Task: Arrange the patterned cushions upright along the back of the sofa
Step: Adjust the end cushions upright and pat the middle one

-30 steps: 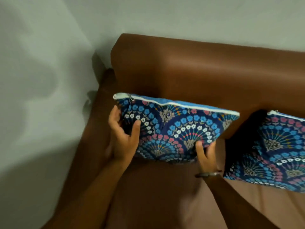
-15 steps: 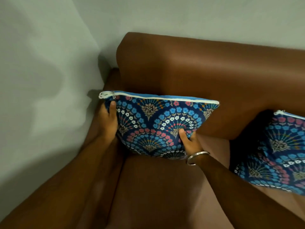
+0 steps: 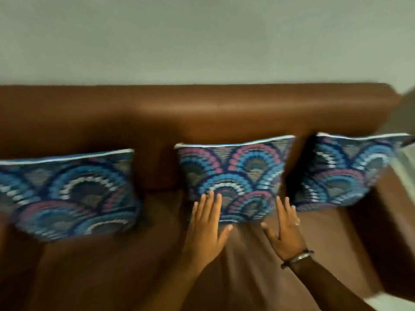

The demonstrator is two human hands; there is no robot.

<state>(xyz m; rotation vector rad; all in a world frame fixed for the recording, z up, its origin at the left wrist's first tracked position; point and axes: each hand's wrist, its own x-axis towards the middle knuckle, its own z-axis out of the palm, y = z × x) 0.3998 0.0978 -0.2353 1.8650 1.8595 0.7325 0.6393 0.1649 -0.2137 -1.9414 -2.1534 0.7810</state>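
Three blue, pink and white fan-patterned cushions lean against the backrest (image 3: 202,113) of a brown leather sofa. The left cushion (image 3: 67,194) stands at the left, the middle cushion (image 3: 235,171) at the centre, the right cushion (image 3: 350,169) by the right armrest. My left hand (image 3: 207,227) lies flat with fingers spread on the lower left of the middle cushion. My right hand (image 3: 285,227), with a wrist bangle, is open, its fingertips at that cushion's lower right corner. The picture is motion-blurred.
The sofa's brown seat (image 3: 125,270) spreads in front of the cushions. A pale wall (image 3: 202,37) rises behind the backrest. The right armrest (image 3: 390,212) bounds the seat on the right, with something pale beside it.
The view has swung right from the sofa's left corner. Both hands let go of the left cushion, which now leans at the left, and have moved to the middle cushion.
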